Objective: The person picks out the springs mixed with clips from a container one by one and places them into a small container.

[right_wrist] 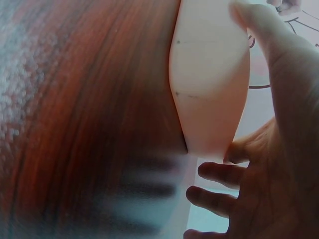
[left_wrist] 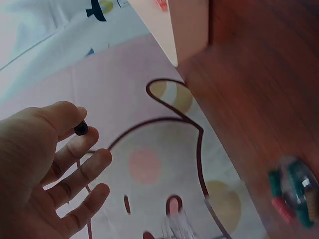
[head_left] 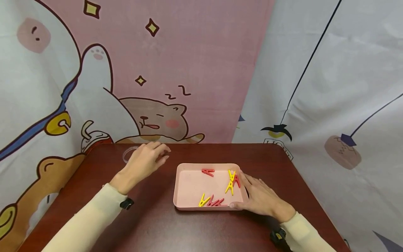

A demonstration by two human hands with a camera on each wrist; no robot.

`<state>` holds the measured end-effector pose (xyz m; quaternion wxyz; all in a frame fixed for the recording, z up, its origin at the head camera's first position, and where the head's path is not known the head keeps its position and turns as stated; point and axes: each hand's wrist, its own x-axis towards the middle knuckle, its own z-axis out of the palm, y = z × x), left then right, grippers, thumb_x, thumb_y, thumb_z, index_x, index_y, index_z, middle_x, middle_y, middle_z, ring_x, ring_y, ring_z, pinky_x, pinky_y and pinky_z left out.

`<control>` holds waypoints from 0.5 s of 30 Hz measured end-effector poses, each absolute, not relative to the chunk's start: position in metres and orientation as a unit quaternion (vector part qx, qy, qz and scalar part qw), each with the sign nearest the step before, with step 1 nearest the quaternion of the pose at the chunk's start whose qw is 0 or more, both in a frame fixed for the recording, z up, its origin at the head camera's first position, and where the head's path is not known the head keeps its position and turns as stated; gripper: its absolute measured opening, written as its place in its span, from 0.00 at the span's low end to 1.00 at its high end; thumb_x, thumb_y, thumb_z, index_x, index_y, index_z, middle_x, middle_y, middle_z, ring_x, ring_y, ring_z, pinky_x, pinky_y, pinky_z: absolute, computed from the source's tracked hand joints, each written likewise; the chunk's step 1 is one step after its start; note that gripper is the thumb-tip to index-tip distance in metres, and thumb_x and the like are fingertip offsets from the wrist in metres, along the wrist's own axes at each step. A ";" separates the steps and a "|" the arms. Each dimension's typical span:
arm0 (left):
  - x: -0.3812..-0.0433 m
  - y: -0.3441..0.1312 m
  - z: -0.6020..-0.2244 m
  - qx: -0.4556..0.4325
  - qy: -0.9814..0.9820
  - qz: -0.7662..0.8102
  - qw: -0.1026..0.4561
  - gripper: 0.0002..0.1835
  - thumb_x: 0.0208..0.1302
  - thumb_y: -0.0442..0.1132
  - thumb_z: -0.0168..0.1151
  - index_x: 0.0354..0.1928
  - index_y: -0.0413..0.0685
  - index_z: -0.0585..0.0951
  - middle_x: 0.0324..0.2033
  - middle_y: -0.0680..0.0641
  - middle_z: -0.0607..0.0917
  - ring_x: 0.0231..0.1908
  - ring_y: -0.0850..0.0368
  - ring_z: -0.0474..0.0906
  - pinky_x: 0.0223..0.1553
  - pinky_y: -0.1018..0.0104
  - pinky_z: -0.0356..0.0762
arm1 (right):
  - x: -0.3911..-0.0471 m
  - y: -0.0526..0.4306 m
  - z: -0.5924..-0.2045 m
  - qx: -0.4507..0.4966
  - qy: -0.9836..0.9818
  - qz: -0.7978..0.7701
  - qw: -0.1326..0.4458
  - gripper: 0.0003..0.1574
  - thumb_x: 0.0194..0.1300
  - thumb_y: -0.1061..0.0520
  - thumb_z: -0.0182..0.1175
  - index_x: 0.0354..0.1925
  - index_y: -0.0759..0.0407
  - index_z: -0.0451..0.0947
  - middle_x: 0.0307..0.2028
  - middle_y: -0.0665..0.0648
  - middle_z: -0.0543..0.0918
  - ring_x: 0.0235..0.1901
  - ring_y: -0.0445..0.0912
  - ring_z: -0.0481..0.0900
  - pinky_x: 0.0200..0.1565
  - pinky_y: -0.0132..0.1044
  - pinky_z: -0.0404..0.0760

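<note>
A pink tray [head_left: 192, 185] lies on the table with several red and yellow clothespins inside. One red clothespin [head_left: 207, 172] is near its back wall, a yellow clothespin [head_left: 203, 200] by the front. My right hand [head_left: 261, 194] holds the tray's right end, thumb at the front corner and index finger farther back. In the right wrist view the other fingers stick out past the tray wall [right_wrist: 209, 74]. My left hand [head_left: 145, 162] is raised left of the tray. Its thumb and index finger pinch a small black cylinder [left_wrist: 80, 128], seen end-on.
Beyond my left hand, a clear round container [head_left: 127, 154] is partly hidden. At the lower right of the left wrist view is a clear item with green and pink pieces [left_wrist: 294, 194]. A printed cloth [head_left: 204, 70] hangs behind the brown table [head_left: 170, 231].
</note>
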<state>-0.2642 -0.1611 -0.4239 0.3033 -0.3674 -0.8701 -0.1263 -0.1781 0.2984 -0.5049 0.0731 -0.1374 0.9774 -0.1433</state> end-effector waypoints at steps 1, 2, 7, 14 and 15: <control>-0.264 -0.165 -0.424 -0.362 -0.872 -0.125 0.306 0.12 0.68 0.34 0.86 0.50 0.47 0.92 0.37 0.48 0.92 0.33 0.53 0.89 0.34 0.54 0.88 | -0.178 0.298 -0.505 -0.138 0.977 -0.143 0.073 0.91 0.58 0.06 0.67 0.97 0.54 0.48 0.88 0.69 0.70 0.84 0.71 0.74 0.84 0.81 0.64; -0.264 -0.170 -0.423 -0.356 -0.874 -0.122 0.307 0.12 0.68 0.34 0.86 0.50 0.47 0.92 0.37 0.48 0.92 0.32 0.53 0.89 0.34 0.54 0.88 | -0.178 0.298 -0.505 -0.138 0.977 -0.142 0.073 0.91 0.58 0.06 0.67 0.97 0.54 0.48 0.88 0.69 0.70 0.84 0.71 0.74 0.84 0.81 0.64; -0.263 -0.192 -0.420 -0.332 -0.883 -0.114 0.312 0.11 0.68 0.33 0.84 0.50 0.48 0.92 0.36 0.47 0.92 0.31 0.54 0.89 0.31 0.56 0.86 | -0.178 0.298 -0.504 -0.134 0.977 -0.144 0.077 0.90 0.58 0.07 0.68 0.97 0.53 0.47 0.88 0.68 0.69 0.85 0.71 0.73 0.84 0.82 0.63; -0.260 -0.222 -0.420 -0.301 -0.899 -0.113 0.297 0.11 0.70 0.34 0.83 0.51 0.47 0.93 0.36 0.48 0.91 0.29 0.56 0.86 0.30 0.57 0.84 | -0.178 0.298 -0.504 -0.137 0.977 -0.143 0.073 0.90 0.59 0.08 0.69 0.97 0.53 0.48 0.88 0.69 0.70 0.84 0.70 0.73 0.84 0.82 0.64; -0.260 -0.226 -0.421 -0.294 -0.903 -0.116 0.291 0.11 0.70 0.34 0.83 0.51 0.48 0.93 0.37 0.49 0.92 0.30 0.56 0.87 0.31 0.57 0.85 | -0.179 0.298 -0.504 -0.138 0.978 -0.142 0.072 0.90 0.59 0.08 0.69 0.97 0.54 0.48 0.88 0.69 0.70 0.84 0.71 0.73 0.84 0.81 0.64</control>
